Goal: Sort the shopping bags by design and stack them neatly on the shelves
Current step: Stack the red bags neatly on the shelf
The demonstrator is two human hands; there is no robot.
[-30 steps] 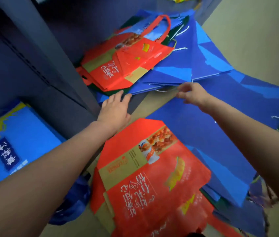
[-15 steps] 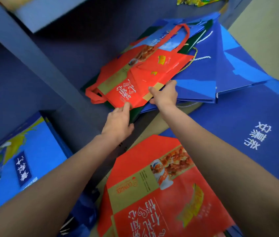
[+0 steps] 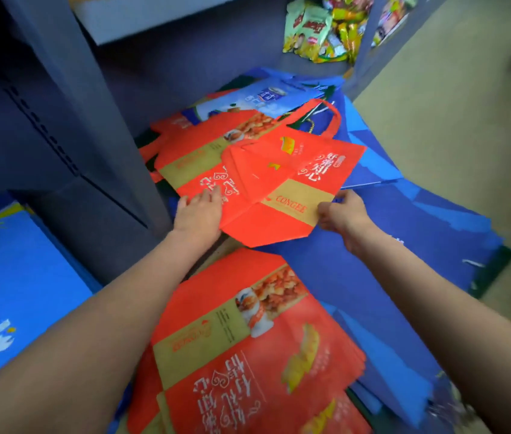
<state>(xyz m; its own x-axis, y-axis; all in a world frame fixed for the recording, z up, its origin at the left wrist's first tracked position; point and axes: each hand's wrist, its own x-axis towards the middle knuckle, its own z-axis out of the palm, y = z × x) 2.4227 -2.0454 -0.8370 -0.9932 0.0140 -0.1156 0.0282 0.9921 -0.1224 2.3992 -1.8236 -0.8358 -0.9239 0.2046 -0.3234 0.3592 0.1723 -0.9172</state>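
Note:
A folded red shopping bag [image 3: 282,183] with a gold band and a red loop handle lies on top of other red bags [image 3: 204,142] at the shelf's front. My left hand [image 3: 199,211] rests flat on its left edge, fingers straight. My right hand [image 3: 340,211] pinches its right corner at the gold band. Nearer to me lies a stack of flat red bags [image 3: 248,349] with a food picture. Dark blue bags [image 3: 404,233] spread out under and to the right of the red ones.
A grey shelf upright [image 3: 91,120] stands left of the bags. Light blue bags [image 3: 16,292] lie in the left compartment. Snack packets [image 3: 320,29] sit at the back of the shelf. Beige floor [image 3: 451,120] lies to the right.
Both hands moved from the floor and the blue bags onto the folded red bag. It has shifted towards me, with my right hand now at its right corner.

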